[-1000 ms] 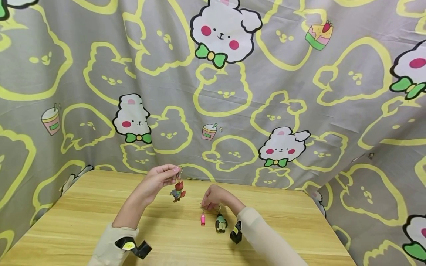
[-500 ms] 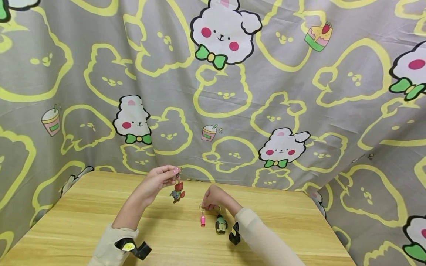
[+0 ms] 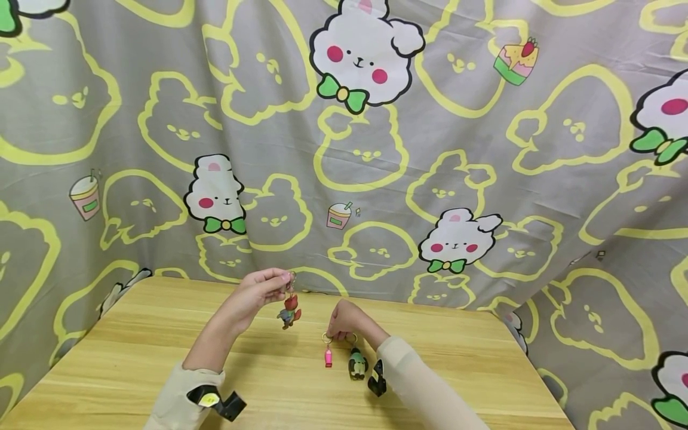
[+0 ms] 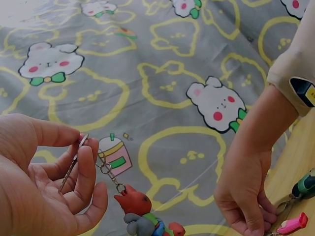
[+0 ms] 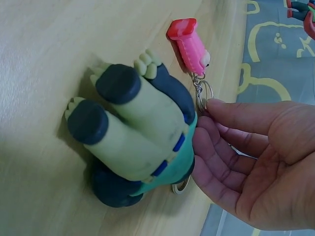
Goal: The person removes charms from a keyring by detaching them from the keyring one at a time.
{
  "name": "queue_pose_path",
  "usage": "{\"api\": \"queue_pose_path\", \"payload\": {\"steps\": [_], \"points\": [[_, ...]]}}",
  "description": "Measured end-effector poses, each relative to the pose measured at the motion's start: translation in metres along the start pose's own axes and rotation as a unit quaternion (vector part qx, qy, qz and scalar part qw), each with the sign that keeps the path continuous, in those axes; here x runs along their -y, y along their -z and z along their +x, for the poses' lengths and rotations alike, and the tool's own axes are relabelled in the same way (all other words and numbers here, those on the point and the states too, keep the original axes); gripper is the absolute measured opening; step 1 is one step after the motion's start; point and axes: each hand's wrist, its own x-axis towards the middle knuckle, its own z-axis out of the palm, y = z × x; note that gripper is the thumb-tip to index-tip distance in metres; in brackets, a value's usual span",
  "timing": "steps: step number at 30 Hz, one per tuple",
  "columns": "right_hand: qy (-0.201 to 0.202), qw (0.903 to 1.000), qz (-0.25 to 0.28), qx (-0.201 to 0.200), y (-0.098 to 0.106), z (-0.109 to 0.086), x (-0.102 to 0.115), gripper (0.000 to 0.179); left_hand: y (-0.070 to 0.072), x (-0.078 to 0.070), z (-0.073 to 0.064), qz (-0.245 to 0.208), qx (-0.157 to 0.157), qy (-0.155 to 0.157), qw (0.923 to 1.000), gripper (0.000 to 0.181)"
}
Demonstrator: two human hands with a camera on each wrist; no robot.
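Note:
My left hand pinches the metal key ring of a fox keychain between thumb and fingers. The red-headed fox figure with a grey tail-like part dangles from its chain above the table. Low over the table, my right hand pinches the ring of a small pink keychain with thumb and forefinger. A larger figure keychain, dark with a green top and pale legs, is beside the curled fingers of that hand. Its own ring shows partly behind it.
The wooden table has light boards. A grey curtain with yellow outlines and cartoon bunnies hangs behind and at both sides. Black wrist-worn camera mounts sit on the sleeves.
My left hand still holds the fox keychain in nearly the same place. The right wrist has shifted slightly left, with the pink keychain's ring still pinched.

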Motion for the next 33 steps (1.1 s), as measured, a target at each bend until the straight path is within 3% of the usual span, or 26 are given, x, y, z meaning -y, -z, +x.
{"api": "queue_pose_path", "payload": {"steps": [33], "points": [[-0.006, 0.9993, 0.035, -0.006, -0.0023, -0.0001, -0.0048, 0.017, -0.0015, 0.0056, 0.0020, 0.000, -0.003, 0.011, 0.9999, 0.014]]}}
